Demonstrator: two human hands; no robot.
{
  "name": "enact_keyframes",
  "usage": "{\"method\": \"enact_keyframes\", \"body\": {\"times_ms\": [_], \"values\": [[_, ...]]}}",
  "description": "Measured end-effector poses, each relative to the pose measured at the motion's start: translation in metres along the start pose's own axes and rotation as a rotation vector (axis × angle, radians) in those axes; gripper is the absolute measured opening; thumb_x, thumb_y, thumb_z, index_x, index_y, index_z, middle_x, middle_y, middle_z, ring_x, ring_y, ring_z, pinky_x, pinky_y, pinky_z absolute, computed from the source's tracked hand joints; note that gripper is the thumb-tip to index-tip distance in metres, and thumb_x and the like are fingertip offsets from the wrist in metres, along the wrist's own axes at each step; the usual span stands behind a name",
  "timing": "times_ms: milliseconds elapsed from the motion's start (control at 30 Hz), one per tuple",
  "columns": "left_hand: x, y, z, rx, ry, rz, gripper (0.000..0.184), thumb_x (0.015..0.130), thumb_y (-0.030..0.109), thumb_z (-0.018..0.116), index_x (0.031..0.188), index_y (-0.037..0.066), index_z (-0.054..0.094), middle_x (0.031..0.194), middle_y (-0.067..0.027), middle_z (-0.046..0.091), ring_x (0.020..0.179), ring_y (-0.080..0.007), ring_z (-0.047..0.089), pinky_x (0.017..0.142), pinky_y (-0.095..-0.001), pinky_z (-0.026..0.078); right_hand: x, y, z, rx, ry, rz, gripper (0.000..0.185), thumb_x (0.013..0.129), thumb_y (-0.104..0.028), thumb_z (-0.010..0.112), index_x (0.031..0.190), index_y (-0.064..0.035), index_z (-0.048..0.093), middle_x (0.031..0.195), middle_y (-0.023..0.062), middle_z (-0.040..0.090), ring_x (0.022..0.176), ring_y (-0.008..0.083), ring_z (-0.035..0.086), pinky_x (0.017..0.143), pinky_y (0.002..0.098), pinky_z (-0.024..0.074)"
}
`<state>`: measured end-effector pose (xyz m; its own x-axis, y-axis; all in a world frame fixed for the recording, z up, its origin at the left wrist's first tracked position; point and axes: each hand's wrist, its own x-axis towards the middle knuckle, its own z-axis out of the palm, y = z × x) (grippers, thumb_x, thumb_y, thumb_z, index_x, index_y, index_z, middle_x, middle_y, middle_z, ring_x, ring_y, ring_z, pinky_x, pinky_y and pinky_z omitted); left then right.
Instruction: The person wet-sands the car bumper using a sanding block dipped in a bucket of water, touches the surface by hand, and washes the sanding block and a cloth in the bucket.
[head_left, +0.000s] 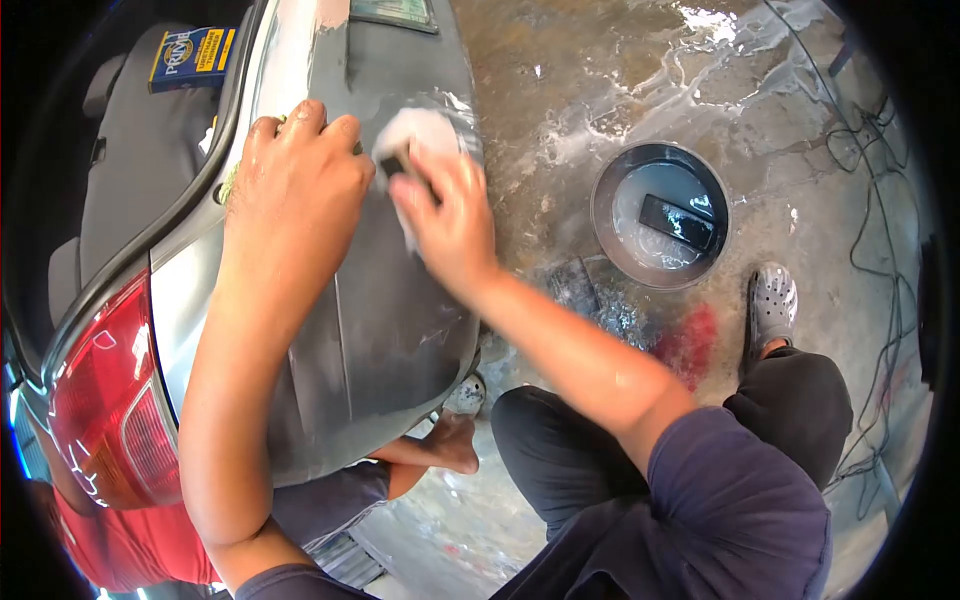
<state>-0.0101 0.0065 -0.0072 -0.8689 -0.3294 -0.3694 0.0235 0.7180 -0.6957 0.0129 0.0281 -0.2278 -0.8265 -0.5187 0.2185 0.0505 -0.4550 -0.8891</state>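
My left hand [300, 185] is closed over the edge of a grey car bumper [400, 330]. Bits of something yellow-green [229, 186], like a sponge or cloth, show at its side and between the fingers; most is hidden. To its right, my right hand [447, 215], blurred, grips a small dark block [396, 163] against the bumper. A whitish patch [425, 128] spreads on the surface around the block; I cannot tell whether it is suds or filler.
A round basin [600, 215] of cloudy water with a dark rectangular block [678, 222] stands on the wet floor. Cables [880, 230] lie at right. Another person in red [130, 545] is at lower left. A blue box [192, 58] lies inside the open trunk, above the tail light [110, 390].
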Motion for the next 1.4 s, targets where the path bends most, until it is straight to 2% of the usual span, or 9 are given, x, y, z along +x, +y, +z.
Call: {"method": "enact_keyframes", "body": {"times_ms": [133, 200, 233, 333, 500, 733, 933, 1200, 1400], "values": [[0.001, 0.001, -0.003, 0.01, -0.02, -0.013, 0.009, 0.079, 0.005, 0.07, 0.078, 0.009, 0.078, 0.095, -0.006, 0.066, 0.106, -0.0267, 0.063, 0.088, -0.0433, 0.049, 0.089, 0.025, 0.023, 0.032, 0.011, 0.317, 0.039, 0.097, -0.028, 0.076, 0.128, -0.0039, 0.073, 0.126, 0.0143, 0.068, 0.12, 0.0362, 0.06, 0.103, 0.0453, 0.0486], [0.004, 0.001, -0.004, 0.0, -0.027, -0.012, 0.009, 0.079, 0.005, 0.07, 0.078, 0.009, 0.078, 0.096, -0.0061, 0.067, 0.106, -0.0268, 0.063, 0.089, -0.0433, 0.049, 0.059, 0.017, 0.014, 0.002, -0.036, 0.258, 0.042, 0.095, -0.029, 0.078, 0.129, -0.0038, 0.072, 0.126, 0.0149, 0.068, 0.119, 0.036, 0.061, 0.103, 0.0459, 0.0485], [0.004, 0.0, -0.004, -0.003, -0.03, -0.015, 0.008, 0.079, 0.006, 0.07, 0.078, 0.009, 0.078, 0.096, -0.0061, 0.067, 0.106, -0.0268, 0.063, 0.089, -0.0433, 0.049, 0.029, 0.02, 0.011, 0.025, 0.004, 0.006, 0.047, 0.095, -0.03, 0.078, 0.133, -0.005, 0.071, 0.124, 0.0153, 0.067, 0.116, 0.0369, 0.061, 0.103, 0.0459, 0.0481], [0.004, -0.001, -0.002, -0.002, -0.03, 0.002, 0.008, 0.079, 0.006, 0.07, 0.079, 0.009, 0.078, 0.097, -0.0059, 0.067, 0.106, -0.0266, 0.062, 0.09, -0.043, 0.049, -0.033, -0.012, -0.011, -0.022, -0.059, 0.065, 0.047, 0.095, -0.032, 0.078, 0.134, -0.0056, 0.071, 0.125, 0.0158, 0.068, 0.111, 0.0385, 0.06, 0.101, 0.0446, 0.0495], [0.004, 0.001, -0.005, 0.016, -0.044, -0.009, 0.008, 0.079, 0.006, 0.07, 0.079, 0.009, 0.078, 0.096, -0.0054, 0.067, 0.106, -0.0262, 0.062, 0.09, -0.0425, 0.049, 0.066, 0.028, 0.019, 0.01, 0.024, 0.25, 0.045, 0.098, -0.036, 0.074, 0.131, -0.0052, 0.072, 0.122, 0.0142, 0.067, 0.117, 0.0386, 0.061, 0.1, 0.0462, 0.0505], [0.003, 0.0, -0.001, -0.002, -0.025, 0.006, 0.009, 0.081, 0.007, 0.069, 0.078, 0.01, 0.077, 0.095, -0.0046, 0.066, 0.105, -0.0254, 0.062, 0.089, -0.0419, 0.049, -0.031, -0.024, -0.015, 0.026, -0.055, 0.09, 0.044, 0.094, -0.022, 0.081, 0.13, -0.0013, 0.071, 0.121, 0.0172, 0.07, 0.113, 0.0364, 0.064, 0.102, 0.0439, 0.0494], [0.004, 0.002, -0.004, 0.02, -0.038, -0.005, 0.008, 0.08, 0.007, 0.069, 0.079, 0.01, 0.077, 0.094, -0.0044, 0.066, 0.105, -0.0253, 0.062, 0.089, -0.0421, 0.049, 0.089, 0.018, 0.026, 0.019, 0.009, 0.218, 0.049, 0.099, -0.041, 0.071, 0.129, -0.003, 0.071, 0.119, 0.0164, 0.066, 0.116, 0.0383, 0.06, 0.099, 0.0455, 0.0498], [0.003, 0.001, 0.0, 0.022, -0.012, 0.005, 0.007, 0.081, 0.007, 0.069, 0.08, 0.01, 0.076, 0.096, -0.0042, 0.067, 0.108, -0.0248, 0.062, 0.091, -0.0421, 0.049, -0.018, -0.017, -0.006, 0.039, -0.015, 0.003, 0.049, 0.094, -0.03, 0.08, 0.135, -0.0053, 0.071, 0.115, 0.0141, 0.068, 0.111, 0.0367, 0.062, 0.098, 0.0446, 0.0511], [0.004, 0.003, 0.0, 0.031, -0.021, 0.002, 0.007, 0.081, 0.007, 0.069, 0.08, 0.01, 0.076, 0.096, -0.0042, 0.066, 0.106, -0.0248, 0.062, 0.091, -0.0418, 0.049, 0.09, 0.013, 0.021, -0.051, -0.014, 0.247, 0.046, 0.096, -0.036, 0.075, 0.131, -0.0054, 0.072, 0.121, 0.0141, 0.068, 0.118, 0.0365, 0.061, 0.1, 0.0455, 0.0514]]}}
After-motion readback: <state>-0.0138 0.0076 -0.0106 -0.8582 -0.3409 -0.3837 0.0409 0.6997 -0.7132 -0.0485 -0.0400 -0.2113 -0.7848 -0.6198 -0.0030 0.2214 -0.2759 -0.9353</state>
